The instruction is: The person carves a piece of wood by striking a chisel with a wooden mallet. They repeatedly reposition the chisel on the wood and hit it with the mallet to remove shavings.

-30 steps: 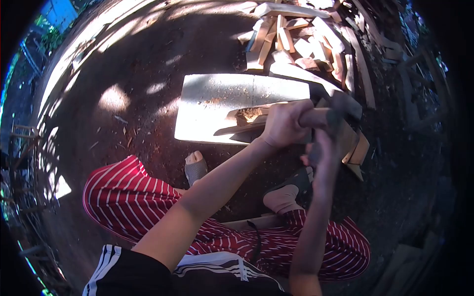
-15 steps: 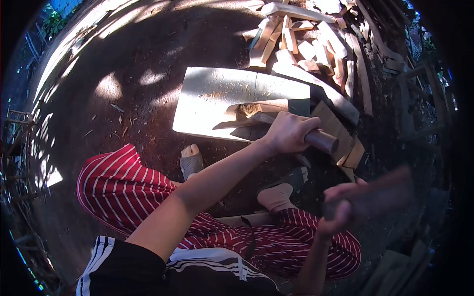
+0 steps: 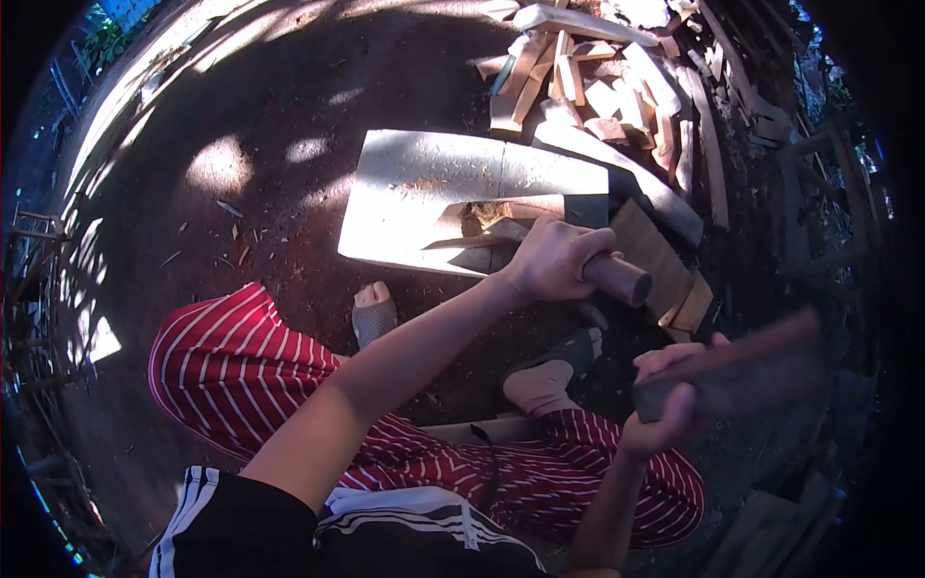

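Observation:
My left hand (image 3: 554, 258) is closed around a round wooden handle (image 3: 620, 278) whose blunt end sticks out past the thumb side; its other end is hidden. Just beyond the fist lies a piece of wood (image 3: 544, 206) with a rough hollow cut in it and chips around the hollow. It rests on a pale flat board (image 3: 405, 183). Low on the right, my right hand (image 3: 665, 405) grips a thick wooden block (image 3: 742, 371), its far end raised and smeared by motion. The block is apart from the handle.
Offcuts and split wood pieces (image 3: 626, 101) are heaped behind and right of the board. More planks (image 3: 655, 250) lean near its right end. My sandalled feet (image 3: 374, 313) and striped trouser legs (image 3: 231, 366) are close in front. Shavings are scattered on the dirt ground (image 3: 279, 212).
My left hand and the round handle have shifted slightly left and down. The wooden block in my right hand has tilted up a little and looks less blurred. The hollowed wood stays in place.

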Tool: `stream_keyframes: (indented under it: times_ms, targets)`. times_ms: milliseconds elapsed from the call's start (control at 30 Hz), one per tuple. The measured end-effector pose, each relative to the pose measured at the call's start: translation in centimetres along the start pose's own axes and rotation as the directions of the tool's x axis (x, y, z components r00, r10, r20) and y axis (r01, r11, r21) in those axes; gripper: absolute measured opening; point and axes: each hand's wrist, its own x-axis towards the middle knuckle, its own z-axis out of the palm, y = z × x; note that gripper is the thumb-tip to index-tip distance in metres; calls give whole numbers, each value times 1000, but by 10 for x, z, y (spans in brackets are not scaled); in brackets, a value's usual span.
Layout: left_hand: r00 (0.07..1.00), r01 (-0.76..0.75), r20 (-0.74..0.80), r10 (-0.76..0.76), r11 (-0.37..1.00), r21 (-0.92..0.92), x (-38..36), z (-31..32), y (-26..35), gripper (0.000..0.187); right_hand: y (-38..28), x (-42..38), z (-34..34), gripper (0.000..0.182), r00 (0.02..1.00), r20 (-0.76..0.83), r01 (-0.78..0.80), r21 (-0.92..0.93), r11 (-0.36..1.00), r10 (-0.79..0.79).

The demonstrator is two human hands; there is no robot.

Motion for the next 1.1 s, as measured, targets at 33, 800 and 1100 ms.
stream_keyframes:
  times_ms: [33, 800, 1100]
  targets:
    - [1000, -1, 0, 1, 1000, 1, -2, 0, 1, 22, 6, -8, 7, 71, 1000, 0, 1, 1, 1000, -1]
    - [628, 158, -652, -424, 891, -426, 11, -52, -45, 15, 140, 59, 58, 62, 823, -22, -139, -977, 164, 567]
    - [601, 135, -711, -365, 923, -359, 16, -66, -46, 17, 146, 56, 54, 64, 826, -18, -141, -974, 175, 564]
